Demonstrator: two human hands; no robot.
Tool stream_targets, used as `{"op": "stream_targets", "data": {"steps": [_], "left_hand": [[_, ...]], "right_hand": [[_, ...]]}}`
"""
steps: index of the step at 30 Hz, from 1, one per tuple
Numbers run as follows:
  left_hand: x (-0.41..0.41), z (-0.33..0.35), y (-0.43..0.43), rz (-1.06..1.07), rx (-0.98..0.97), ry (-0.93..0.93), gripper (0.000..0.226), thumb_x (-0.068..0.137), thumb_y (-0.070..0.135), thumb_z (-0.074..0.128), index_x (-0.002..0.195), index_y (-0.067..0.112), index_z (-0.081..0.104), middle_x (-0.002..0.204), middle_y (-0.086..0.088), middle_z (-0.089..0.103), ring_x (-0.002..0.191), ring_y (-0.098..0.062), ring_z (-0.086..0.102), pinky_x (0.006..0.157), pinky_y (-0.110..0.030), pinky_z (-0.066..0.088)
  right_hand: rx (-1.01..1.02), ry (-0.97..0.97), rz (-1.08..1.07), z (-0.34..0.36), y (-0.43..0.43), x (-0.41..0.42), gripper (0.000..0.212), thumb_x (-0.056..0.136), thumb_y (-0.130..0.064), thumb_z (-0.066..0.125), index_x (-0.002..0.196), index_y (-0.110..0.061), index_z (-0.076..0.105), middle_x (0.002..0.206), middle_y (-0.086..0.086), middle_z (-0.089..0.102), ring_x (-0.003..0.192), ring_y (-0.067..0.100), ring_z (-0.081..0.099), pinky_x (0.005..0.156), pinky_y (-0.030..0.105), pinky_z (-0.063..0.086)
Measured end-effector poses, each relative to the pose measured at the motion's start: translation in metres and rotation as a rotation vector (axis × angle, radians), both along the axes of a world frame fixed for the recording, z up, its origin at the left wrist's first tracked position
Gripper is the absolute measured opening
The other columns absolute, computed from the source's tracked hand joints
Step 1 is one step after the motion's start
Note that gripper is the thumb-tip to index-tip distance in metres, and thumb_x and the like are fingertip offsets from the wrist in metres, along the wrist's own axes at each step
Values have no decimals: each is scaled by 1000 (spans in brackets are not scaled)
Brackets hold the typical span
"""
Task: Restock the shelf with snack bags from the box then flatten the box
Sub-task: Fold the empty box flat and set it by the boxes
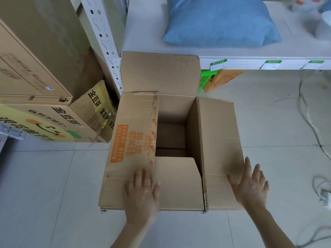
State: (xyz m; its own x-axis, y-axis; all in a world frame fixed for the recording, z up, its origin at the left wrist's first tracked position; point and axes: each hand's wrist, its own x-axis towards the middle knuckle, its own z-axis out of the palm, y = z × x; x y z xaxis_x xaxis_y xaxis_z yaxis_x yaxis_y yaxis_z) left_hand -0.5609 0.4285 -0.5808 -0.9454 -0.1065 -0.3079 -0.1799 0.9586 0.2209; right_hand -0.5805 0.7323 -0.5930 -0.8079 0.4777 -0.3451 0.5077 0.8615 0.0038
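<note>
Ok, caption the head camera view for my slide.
Left hand flat on one flap, right hand at another, of an open box on the floor by a white shelf.

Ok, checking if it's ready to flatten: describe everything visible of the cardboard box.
The cardboard box, brown, stands upright on the tiled floor. Far flap up, right flap outward, near and orange-printed left flaps folded in. No bags visible inside. The left hand lies flat on the left flap; right hand open at the right flap.

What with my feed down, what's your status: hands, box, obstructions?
Left hand flat on the printed flap, right hand open over the plain flap. Cardboard box flaps open, no bags visible inside, unflattened. Stacked cartons close on left.
</note>
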Motion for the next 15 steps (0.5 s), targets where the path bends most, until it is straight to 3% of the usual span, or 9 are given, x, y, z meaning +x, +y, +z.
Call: {"op": "stream_targets", "data": {"steps": [3,5,7,15], "left_hand": [[-22,-16,-10,84,-57,-41,50,98,49,26,141,32,47,145,-25,39,129,-51,38,100,-66,36],[-26,-27,-19,154,-83,-97,55,93,56,23,148,48,17,158,-22,9,141,-52,9,107,-70,21],[-23,-35,-24,173,-94,-75,60,90,62,17,146,52,1,160,-17,-3,143,-48,-3,108,-71,17],[8,-45,-32,186,-92,-32,62,91,63,26,149,46,18,157,-20,17,140,-52,12,100,-78,21]], "right_hand": [[-166,52,-80,-11,12,3,95,84,-70,40,156,-24,0,159,20,20,139,41,34,113,55,26],[-291,85,-93,-15,11,4,95,84,-68,44,156,-23,0,157,15,26,135,38,40,109,55,32],[-361,133,-88,-16,5,7,93,86,-63,49,155,-23,1,155,12,31,133,35,42,105,54,37],[-347,188,-140,-1,-10,33,97,86,-60,54,156,-16,3,151,13,36,132,35,44,99,52,42]]}}
